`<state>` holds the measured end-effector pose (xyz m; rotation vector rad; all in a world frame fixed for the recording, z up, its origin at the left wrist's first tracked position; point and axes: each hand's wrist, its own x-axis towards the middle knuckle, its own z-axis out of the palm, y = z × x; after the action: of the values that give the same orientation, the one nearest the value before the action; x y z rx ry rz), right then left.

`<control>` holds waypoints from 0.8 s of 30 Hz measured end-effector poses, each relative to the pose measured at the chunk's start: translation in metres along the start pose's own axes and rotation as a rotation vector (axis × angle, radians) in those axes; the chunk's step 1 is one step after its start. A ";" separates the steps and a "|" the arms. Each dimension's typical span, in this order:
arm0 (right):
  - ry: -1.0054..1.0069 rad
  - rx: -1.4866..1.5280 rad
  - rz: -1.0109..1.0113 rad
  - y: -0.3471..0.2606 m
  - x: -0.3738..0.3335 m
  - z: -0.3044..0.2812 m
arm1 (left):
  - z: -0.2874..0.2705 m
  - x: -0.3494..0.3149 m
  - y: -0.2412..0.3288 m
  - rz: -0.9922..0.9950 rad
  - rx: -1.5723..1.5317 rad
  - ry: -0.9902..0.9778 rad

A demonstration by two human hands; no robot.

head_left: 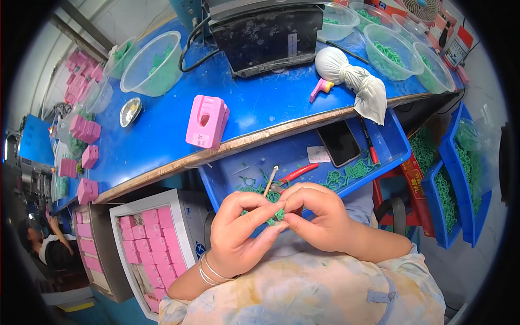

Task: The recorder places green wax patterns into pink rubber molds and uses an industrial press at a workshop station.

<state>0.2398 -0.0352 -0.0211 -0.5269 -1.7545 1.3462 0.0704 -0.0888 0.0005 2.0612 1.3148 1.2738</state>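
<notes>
My left hand [241,233] and my right hand [322,216] meet over the near edge of a pulled-out blue drawer [219,176]. Between the fingertips of both hands is a small green wax-like piece [276,218], partly hidden by the fingers. Just beyond the hands lie red-handled pliers [299,172] and a thin pointed stick [271,181]. Green openwork pieces [355,170] are scattered in the drawer, alongside a black phone [338,145] and a red and black marker [371,143].
On the blue table [157,122] sit a pink block mold [207,123], a tied white cloth bundle [352,76], a black machine [265,43] and clear bowls [151,73] of green pieces. Pink blocks fill a white-framed box [116,227] at left. Blue bins [447,216] stand right. Another person [51,244] sits far left.
</notes>
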 end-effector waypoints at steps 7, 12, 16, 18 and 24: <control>-0.018 0.002 -0.021 0.005 0.000 0.001 | 0.001 -0.002 -0.001 -0.026 0.005 0.005; 0.052 0.281 0.138 0.008 -0.006 0.005 | 0.002 0.001 0.007 -0.100 -0.023 0.074; -0.049 0.567 0.324 0.009 -0.007 0.002 | 0.000 0.001 0.002 0.011 0.022 0.080; -0.049 0.599 0.365 0.008 -0.006 0.002 | 0.000 0.002 0.003 0.018 0.031 0.071; -0.051 0.633 0.410 0.005 -0.003 0.005 | -0.001 0.002 0.005 0.034 0.046 0.050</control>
<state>0.2370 -0.0390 -0.0272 -0.5022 -1.1854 2.1045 0.0727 -0.0891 0.0053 2.1039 1.3488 1.3299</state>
